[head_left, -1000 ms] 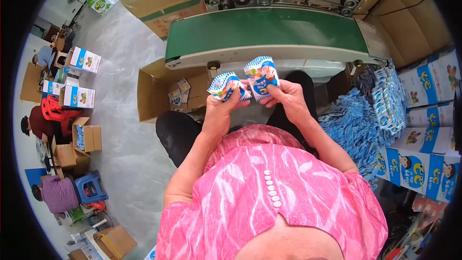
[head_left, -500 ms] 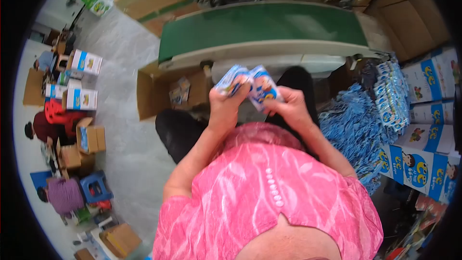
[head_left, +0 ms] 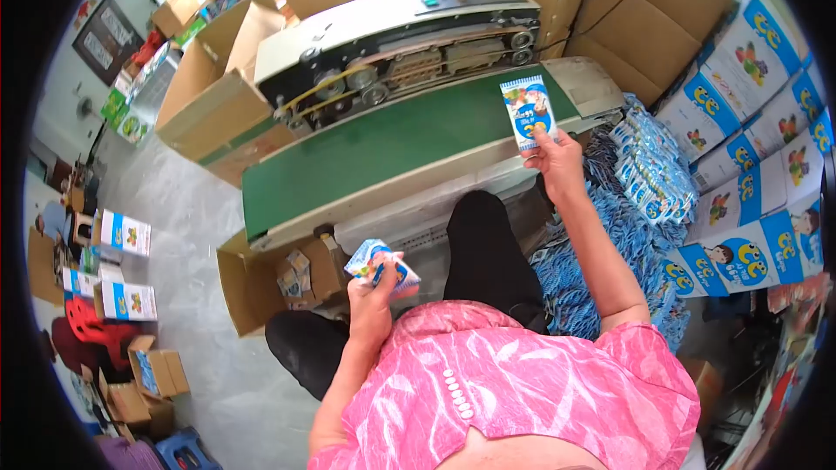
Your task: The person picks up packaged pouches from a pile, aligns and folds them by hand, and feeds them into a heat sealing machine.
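Green conveyor belt (head_left: 392,155) up front, basically holding one flat packet (head_left: 525,106) over its right end, pinched in the right hand (head_left: 559,161); gripping a crinkled packet (head_left: 363,259) in the left hand (head_left: 373,305), near an open box (head_left: 237,289).

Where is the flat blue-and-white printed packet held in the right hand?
In the head view, the packet is right of centre, in the right hand, seen against the right-hand part of the green conveyor belt.
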Demonstrator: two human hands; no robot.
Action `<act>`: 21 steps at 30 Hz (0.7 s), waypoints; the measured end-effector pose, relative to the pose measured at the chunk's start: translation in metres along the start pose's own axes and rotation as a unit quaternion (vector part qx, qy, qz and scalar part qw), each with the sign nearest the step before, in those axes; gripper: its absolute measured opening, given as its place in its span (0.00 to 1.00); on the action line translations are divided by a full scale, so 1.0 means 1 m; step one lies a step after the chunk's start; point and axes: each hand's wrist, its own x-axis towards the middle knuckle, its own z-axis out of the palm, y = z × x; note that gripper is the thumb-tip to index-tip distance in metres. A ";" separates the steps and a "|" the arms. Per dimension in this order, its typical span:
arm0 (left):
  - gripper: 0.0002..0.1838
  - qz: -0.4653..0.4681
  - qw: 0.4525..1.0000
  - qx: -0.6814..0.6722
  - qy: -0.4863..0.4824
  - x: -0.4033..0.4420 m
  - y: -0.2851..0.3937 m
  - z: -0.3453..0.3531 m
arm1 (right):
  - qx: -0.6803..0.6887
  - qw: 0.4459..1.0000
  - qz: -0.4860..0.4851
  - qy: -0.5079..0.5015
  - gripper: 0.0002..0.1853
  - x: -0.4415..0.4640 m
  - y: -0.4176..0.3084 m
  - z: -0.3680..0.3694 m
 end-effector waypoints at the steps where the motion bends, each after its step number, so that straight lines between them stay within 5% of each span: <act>1: 0.14 0.000 1.000 0.018 -0.001 -0.004 -0.004 -0.003 | -0.006 1.000 0.014 -0.009 0.10 -0.008 0.000 0.006; 8: 0.11 0.126 0.987 0.052 -0.085 -0.004 0.006 0.021 | 0.047 0.952 0.156 -0.260 0.08 -0.122 0.049 0.070; 11: 0.12 0.081 0.985 0.041 -0.148 -0.011 0.008 0.010 | 0.039 0.940 0.170 -0.292 0.08 -0.145 0.062 0.079; 21: 0.17 0.116 0.985 0.029 -0.127 -0.022 0.006 -0.019 | -0.071 0.936 0.133 -0.320 0.08 -0.156 0.059 0.101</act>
